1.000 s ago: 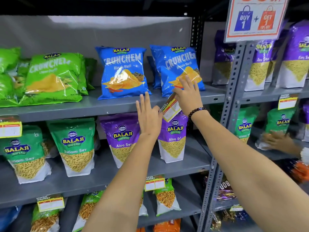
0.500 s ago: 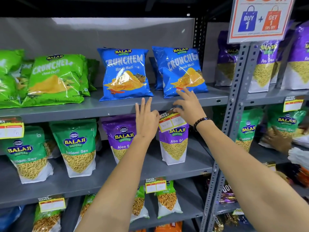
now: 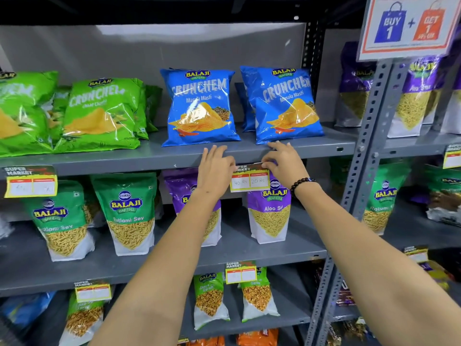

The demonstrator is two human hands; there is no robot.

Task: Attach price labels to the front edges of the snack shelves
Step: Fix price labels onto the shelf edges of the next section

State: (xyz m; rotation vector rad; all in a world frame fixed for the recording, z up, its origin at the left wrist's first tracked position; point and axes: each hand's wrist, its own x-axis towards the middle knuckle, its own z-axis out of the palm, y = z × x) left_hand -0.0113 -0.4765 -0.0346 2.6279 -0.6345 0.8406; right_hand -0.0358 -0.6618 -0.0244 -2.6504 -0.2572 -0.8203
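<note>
A yellow-bordered price label (image 3: pixel 250 179) reading 40 Rs and 20 Rs hangs level from the front edge of the top grey shelf (image 3: pixel 124 162), under two blue Crunchem bags (image 3: pixel 199 106). My right hand (image 3: pixel 282 162) pinches the label's top right corner against the shelf edge. My left hand (image 3: pixel 215 168) rests on the shelf edge at the label's left end, fingers curled over the lip. Other labels hang at the left of this shelf (image 3: pixel 30 182) and on the two shelves below (image 3: pixel 240 272).
Green Crunchem bags (image 3: pixel 99 116) fill the top shelf's left side. Green and purple Balaji pouches (image 3: pixel 270 211) stand on the middle shelf. A perforated grey upright (image 3: pixel 366 156) divides this bay from the right bay, under a Buy 1 Get 1 sign (image 3: pixel 409 26).
The label turned from tilted to level and came down onto the shelf's front edge. Both hands lowered from the bags to the shelf lip.
</note>
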